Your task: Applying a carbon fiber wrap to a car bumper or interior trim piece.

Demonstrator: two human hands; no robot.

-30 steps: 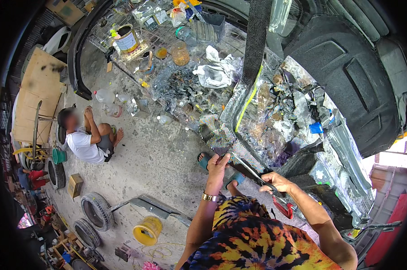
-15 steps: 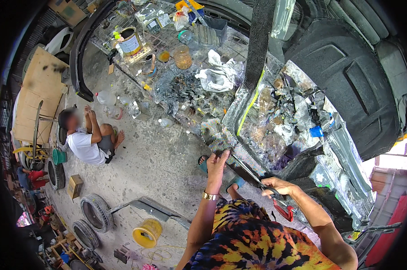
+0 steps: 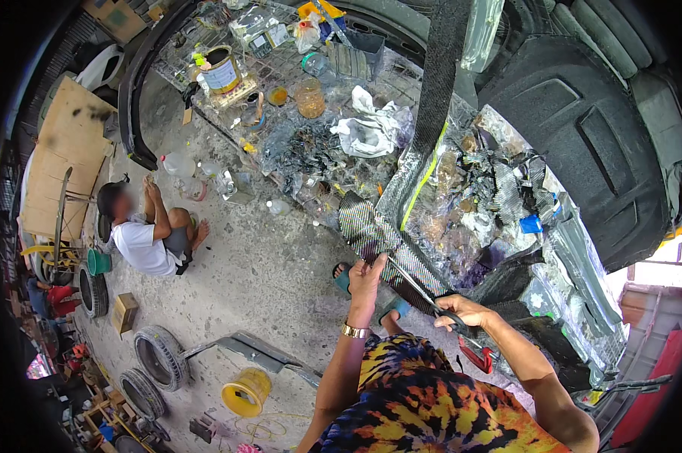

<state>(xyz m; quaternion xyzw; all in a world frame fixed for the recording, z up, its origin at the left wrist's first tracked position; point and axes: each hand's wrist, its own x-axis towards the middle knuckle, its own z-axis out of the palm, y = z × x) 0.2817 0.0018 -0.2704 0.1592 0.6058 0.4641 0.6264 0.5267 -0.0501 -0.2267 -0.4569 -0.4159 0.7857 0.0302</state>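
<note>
Though the can label point(image 3: 224, 76) blurs, left grip point(image 3: 366, 281) holds woven fabric point(image 3: 360, 225), right grip point(image 3: 465, 311) scissors point(image 3: 412, 285).

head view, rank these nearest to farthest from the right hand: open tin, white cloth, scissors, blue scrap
From the right hand:
1. Scissors: held in it.
2. Blue scrap: ahead, to its right.
3. White cloth: farther ahead, to its left.
4. Open tin: beyond the cloth, well to the left.
</note>
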